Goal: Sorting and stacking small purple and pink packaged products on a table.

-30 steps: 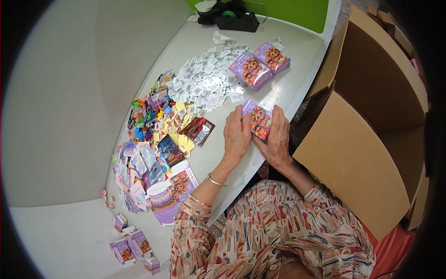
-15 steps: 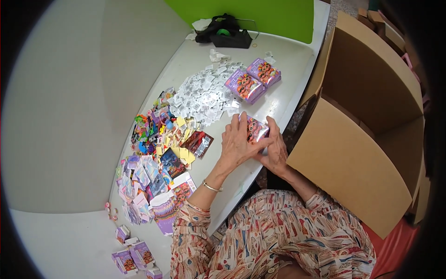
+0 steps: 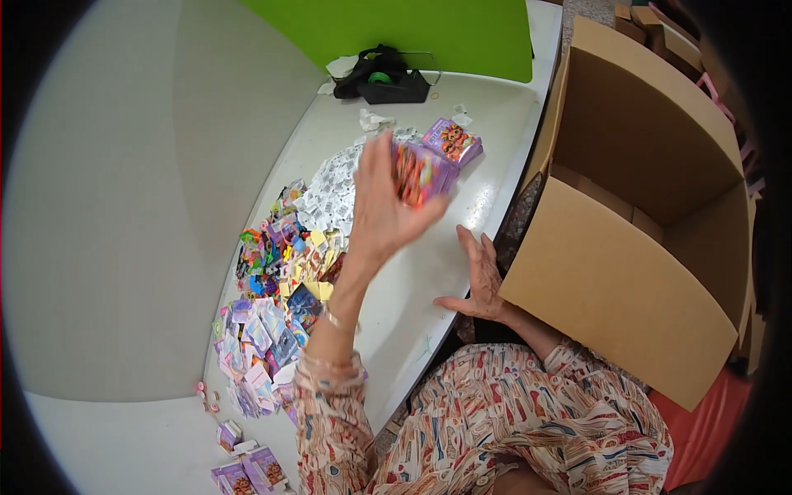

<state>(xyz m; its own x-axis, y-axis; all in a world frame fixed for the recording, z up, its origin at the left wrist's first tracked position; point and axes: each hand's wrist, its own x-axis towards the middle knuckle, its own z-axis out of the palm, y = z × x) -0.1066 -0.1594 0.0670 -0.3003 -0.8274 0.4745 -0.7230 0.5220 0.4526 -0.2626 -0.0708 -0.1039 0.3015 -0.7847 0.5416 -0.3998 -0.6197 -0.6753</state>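
A small purple box (image 3: pixel 415 175), smeared by motion, is in the grip of my left hand (image 3: pixel 379 210), its fingers along one side and the thumb on the other. It is held at the near stack of purple boxes, which it mostly covers; whether it touches them I cannot tell. Just beyond sits another purple box stack (image 3: pixel 452 142) with cartoon figures on top. My right hand (image 3: pixel 480 276) is at the table's right edge, fingers spread and nothing in them. Left of the held box lies a heap of small white printed slips (image 3: pixel 330 195).
Along the table's left side are colourful small toys (image 3: pixel 262 252), folded yellow papers (image 3: pixel 318 257) and shiny cards (image 3: pixel 262 330). More small purple boxes (image 3: pixel 266 469) stand at lower left. A black tape dispenser (image 3: pixel 400 88) is at the far end. A large open carton (image 3: pixel 619 289) stands at right.
My left hand has carried the purple box away from my right hand, up to the box stacks. My right hand has let go and its fingers have spread. The view has shifted slightly.
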